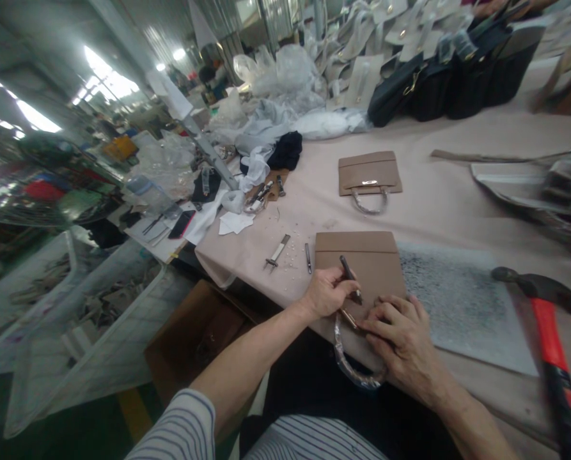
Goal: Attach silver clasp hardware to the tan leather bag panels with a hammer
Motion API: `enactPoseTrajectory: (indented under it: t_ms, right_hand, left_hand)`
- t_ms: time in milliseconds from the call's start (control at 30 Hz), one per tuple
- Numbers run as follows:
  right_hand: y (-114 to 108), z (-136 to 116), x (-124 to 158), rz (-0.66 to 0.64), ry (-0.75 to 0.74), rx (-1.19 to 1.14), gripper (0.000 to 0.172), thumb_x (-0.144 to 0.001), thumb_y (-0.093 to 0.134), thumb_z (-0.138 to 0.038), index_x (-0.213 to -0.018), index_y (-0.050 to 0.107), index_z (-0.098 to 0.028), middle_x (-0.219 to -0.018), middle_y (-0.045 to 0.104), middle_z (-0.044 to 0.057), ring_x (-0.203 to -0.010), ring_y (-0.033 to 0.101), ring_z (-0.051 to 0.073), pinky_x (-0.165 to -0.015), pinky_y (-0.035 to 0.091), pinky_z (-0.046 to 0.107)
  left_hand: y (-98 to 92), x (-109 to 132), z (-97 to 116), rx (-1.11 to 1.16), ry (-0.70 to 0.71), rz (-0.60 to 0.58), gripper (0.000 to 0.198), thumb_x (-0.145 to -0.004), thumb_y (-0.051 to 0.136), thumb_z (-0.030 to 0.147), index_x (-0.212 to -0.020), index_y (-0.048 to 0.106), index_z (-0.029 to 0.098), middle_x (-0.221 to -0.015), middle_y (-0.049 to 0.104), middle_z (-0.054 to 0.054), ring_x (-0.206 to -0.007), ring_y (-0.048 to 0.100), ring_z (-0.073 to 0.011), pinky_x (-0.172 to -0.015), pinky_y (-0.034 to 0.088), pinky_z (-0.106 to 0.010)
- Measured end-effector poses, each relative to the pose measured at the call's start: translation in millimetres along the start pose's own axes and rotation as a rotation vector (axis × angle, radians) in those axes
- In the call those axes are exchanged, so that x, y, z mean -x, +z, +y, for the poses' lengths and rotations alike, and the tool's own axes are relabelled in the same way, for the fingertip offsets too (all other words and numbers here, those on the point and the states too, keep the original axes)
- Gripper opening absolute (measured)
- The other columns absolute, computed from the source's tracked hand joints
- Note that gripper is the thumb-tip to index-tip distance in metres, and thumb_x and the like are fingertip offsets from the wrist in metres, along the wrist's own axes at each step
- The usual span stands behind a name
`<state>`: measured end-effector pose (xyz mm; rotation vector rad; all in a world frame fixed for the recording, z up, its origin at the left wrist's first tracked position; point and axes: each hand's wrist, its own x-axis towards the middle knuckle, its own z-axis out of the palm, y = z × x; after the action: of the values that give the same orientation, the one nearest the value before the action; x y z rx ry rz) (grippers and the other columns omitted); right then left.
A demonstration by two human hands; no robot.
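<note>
A brown bag panel (357, 249) with a folded top band lies flat at the table's near edge. A gold-coloured metal fitting (348, 318) sits at its lower edge, and a handle wrapped in clear plastic (345, 367) hangs below it. My left hand (330, 291) is closed around a dark pen-like tool (346, 268), its lower end close above the panel. With fingers bent, my right hand (403, 332) grips the panel's lower edge beside the fitting. What lies under its fingertips is partly hidden.
A hammer (548, 326) lies right of a speckled grey slab (467, 306). Left of the panel are a caliper-like metal tool (278, 251), a short dark rod (308, 258) and scattered small bits. Behind are another brown bag piece (369, 172), black bags (438, 86) and plastic wrap (289, 70).
</note>
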<state>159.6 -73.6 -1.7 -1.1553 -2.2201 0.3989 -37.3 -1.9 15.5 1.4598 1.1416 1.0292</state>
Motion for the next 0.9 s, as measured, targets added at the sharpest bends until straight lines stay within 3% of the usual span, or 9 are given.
enactPoseTrajectory:
  t_ms: [167,367,633,900]
  right_hand:
    - [-2.6,1.3,-1.9,-0.002,-0.039,0.017,0.025,-0.097,0.05,-0.03,-0.104,0.074,-0.035,-0.099,0.066,0.003,-0.119,0.047,0.031,-0.11,0.02,0.065]
    - [-4.3,1.6,-3.7,-0.021,-0.042,0.018,0.024,-0.096,0.052,-0.03,-0.104,0.074,-0.035,-0.1,0.066,0.003,-0.117,0.047,0.031,-0.108,0.023,0.063]
    - [-5.0,1.3,-3.9,-0.013,-0.065,0.022,0.025,-0.096,0.052,-0.028,-0.11,0.072,-0.033,-0.099,0.066,0.003,-0.117,0.046,0.031,-0.106,0.025,0.062]
    - [-1.6,2.2,-0.7,-0.021,-0.023,0.021,0.023,-0.096,0.053,-0.029,-0.105,0.074,-0.034,-0.103,0.066,0.004,-0.12,0.046,0.031,-0.111,0.021,0.062]
  left_hand:
    - [1.7,-6.3,1.0,0.13,-0.131,-0.02,0.011,-0.08,0.072,0.023,-0.082,0.068,0.013,-0.069,0.071,-0.001,-0.061,0.068,-0.0113,-0.061,0.059,-0.021]
    - [-0.3,-9.0,2.2,0.184,-0.183,-0.045,0.019,-0.08,0.077,0.029,-0.083,0.068,0.011,-0.07,0.072,-0.002,-0.061,0.069,-0.0116,-0.06,0.061,-0.022]
    - [1.0,-3.7,-3.6,0.262,-0.201,0.047,0.023,-0.08,0.079,0.031,-0.086,0.068,0.012,-0.073,0.074,-0.003,-0.064,0.073,-0.0136,-0.063,0.064,-0.023]
    - [-2.8,0.7,-1.8,0.219,-0.153,-0.003,0.023,-0.081,0.078,0.03,-0.089,0.069,0.01,-0.078,0.077,-0.007,-0.067,0.074,-0.0149,-0.068,0.064,-0.025]
